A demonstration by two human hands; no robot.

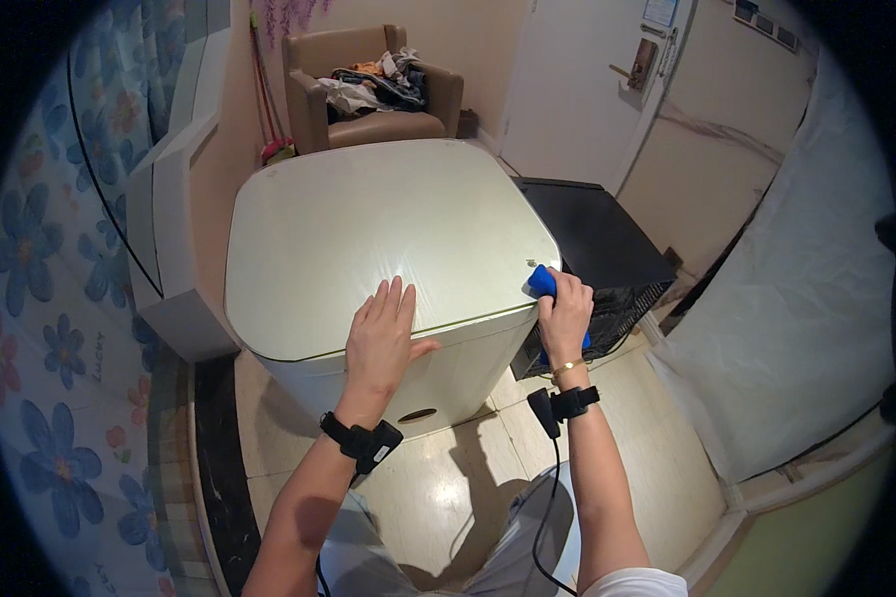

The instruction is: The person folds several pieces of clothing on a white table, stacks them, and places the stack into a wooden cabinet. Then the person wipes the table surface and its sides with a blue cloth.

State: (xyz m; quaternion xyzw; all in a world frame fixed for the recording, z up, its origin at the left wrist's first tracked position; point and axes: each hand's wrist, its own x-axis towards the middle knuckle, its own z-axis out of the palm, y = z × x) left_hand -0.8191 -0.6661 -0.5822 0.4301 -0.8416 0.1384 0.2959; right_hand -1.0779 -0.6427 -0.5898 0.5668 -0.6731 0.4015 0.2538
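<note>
A large whitish cabinet with rounded corners and a flat top [388,216] stands before me. My left hand [382,336] lies over its near edge, fingers extended on the top and thumb out to the side, with nothing in it. At the near right corner my right hand [565,310] grips a blue cloth [542,280], which touches the top's edge. More blue cloth shows below that hand. A small round spot or fitting marks the top close to the cloth. Both wrists bear black straps with small devices, and a cable runs from the right one.
Right of the cabinet stands a black computer case [593,231]. Behind are a tan armchair [381,130] heaped with clothes and a white door [575,82]. A floral curtain [60,358] hangs at left, beside a white ledge [183,321]. A pale sheet [784,298] covers something at right.
</note>
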